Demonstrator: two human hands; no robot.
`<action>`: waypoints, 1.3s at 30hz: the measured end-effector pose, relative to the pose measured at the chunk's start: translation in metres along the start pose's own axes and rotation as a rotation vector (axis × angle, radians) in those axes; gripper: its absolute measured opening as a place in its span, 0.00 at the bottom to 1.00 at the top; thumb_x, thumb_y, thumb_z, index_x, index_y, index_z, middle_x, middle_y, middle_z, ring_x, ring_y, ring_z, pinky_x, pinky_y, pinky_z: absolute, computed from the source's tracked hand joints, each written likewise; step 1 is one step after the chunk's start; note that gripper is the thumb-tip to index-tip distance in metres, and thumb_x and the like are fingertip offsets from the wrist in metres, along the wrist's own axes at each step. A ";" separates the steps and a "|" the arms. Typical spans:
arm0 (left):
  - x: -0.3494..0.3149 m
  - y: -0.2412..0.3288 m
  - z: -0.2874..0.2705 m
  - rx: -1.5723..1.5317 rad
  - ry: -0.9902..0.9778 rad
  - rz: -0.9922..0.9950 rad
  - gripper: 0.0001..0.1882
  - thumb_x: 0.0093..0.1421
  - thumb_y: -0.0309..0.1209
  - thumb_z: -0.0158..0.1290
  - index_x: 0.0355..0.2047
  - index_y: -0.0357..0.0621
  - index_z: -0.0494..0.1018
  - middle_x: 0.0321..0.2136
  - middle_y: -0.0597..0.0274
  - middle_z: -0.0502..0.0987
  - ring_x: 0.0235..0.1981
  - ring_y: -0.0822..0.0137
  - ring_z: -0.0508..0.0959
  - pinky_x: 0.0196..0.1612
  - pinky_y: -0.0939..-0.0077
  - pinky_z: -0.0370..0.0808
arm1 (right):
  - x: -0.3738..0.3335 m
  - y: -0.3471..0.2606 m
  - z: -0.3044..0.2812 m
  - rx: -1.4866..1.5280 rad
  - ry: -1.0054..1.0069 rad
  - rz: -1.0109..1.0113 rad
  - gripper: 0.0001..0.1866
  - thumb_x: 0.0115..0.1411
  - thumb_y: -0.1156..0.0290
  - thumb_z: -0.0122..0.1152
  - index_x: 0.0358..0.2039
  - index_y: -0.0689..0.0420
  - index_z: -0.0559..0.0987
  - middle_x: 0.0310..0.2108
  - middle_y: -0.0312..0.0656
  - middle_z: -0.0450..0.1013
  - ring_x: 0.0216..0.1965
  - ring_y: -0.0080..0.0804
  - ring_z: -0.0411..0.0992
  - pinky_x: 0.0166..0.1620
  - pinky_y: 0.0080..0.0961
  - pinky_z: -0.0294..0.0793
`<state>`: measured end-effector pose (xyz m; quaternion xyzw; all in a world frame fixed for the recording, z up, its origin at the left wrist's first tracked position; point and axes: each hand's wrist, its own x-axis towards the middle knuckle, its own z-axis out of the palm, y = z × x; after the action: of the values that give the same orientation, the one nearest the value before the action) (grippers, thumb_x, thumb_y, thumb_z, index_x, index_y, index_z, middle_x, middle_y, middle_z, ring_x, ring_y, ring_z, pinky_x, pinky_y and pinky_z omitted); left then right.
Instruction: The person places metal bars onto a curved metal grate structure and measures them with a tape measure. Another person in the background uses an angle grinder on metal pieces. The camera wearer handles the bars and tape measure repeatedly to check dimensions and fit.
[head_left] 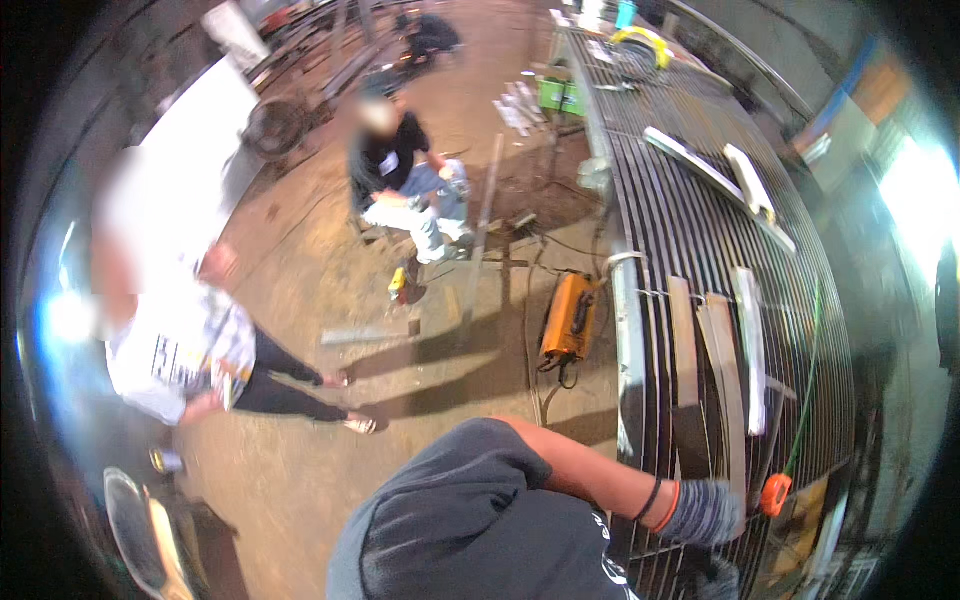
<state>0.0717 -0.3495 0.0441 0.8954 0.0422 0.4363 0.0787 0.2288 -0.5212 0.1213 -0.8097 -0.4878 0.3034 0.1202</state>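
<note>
My left hand [705,512], in a grey knitted glove, is over the near part of a slatted metal bench [640,210]. Its fingers look curled, and what they hold, if anything, is hidden. Just below it, a dark gloved shape, my right hand [716,578], shows only partly in shadow; its fingers cannot be made out. Beyond the left glove lie flat metal strips [725,370] and a pale metal bar [749,350]. An orange tape measure [776,494] sits right of the glove, its green blade [806,405] drawn out along the slats.
Farther up the bench are a long pale bar [700,165], a short angled piece [750,182] and a yellow-guarded tool [642,48]. An orange machine [567,318] with cables stands on the floor. One person [400,170] sits ahead; another person [190,340] stands at left.
</note>
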 end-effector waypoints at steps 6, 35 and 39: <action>0.007 0.053 0.041 0.111 -0.243 -0.191 0.06 0.49 0.33 0.59 0.27 0.47 0.81 0.25 0.60 0.81 0.27 0.55 0.83 0.25 0.59 0.76 | 0.012 0.056 -0.039 -0.243 -0.115 -0.181 0.19 0.63 0.59 0.64 0.49 0.57 0.82 0.39 0.49 0.83 0.41 0.47 0.80 0.46 0.38 0.77; 0.287 0.061 0.297 0.158 -0.904 0.070 0.37 0.72 0.60 0.33 0.32 0.46 0.84 0.31 0.47 0.84 0.35 0.47 0.84 0.39 0.51 0.79 | 0.051 0.269 -0.187 -0.387 0.383 0.395 0.51 0.63 0.22 0.29 0.35 0.57 0.87 0.37 0.53 0.82 0.42 0.53 0.80 0.47 0.48 0.78; 0.261 0.046 0.371 0.062 -0.941 0.072 0.37 0.71 0.62 0.32 0.37 0.49 0.83 0.34 0.46 0.84 0.38 0.43 0.83 0.43 0.49 0.78 | 0.077 0.330 -0.158 -0.359 0.411 0.409 0.52 0.63 0.22 0.26 0.30 0.57 0.87 0.32 0.56 0.80 0.38 0.56 0.79 0.44 0.50 0.77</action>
<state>0.5250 -0.3958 0.0294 0.9986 -0.0160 -0.0160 0.0471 0.5878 -0.6026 0.0546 -0.9432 -0.3264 0.0611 0.0080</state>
